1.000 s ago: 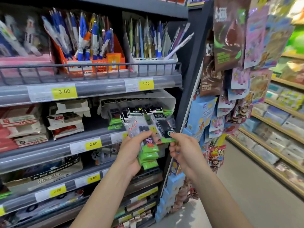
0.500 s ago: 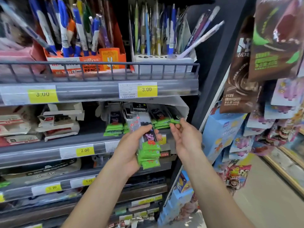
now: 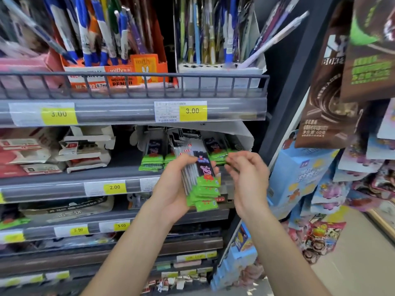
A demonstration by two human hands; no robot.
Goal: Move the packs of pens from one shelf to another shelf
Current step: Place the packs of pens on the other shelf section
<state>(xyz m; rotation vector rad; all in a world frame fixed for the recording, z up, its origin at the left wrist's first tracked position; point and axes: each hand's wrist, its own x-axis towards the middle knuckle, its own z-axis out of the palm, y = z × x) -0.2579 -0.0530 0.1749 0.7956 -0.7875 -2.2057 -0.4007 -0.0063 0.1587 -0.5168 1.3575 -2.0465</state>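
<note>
Left hand (image 3: 175, 184) grips a fanned stack of slim pen packs with black fronts, a pink cartoon pig and green bottom strips (image 3: 201, 182), thumb over the top, fingers curled behind, held in front of the grey second shelf with the 2.00 price tag (image 3: 64, 189). Right hand (image 3: 249, 174) sits just beside the stack, fingers curled toward the thumb at the rest of the same packs in the torn white cardboard display box (image 3: 239, 133) on that shelf; whether it actually pinches a pack I cannot tell (fingertips blurred). Risks, judged from this: the stack is already splayed, lower packs sliding out past the palm, so adding one more or tilting the wrist could drop the bottom ones to the floor. Right-hand pull could drag neighbouring packs out of the box, since they lean loosely against each other. Box flap hangs low over the packs and may snag a pack coming out. The wire-railed upper shelf (image 3: 136, 82) holding upright loose pens in an orange carton and a white holder (image 3: 220, 70) is close above; a raised hand could knock them.
</note>
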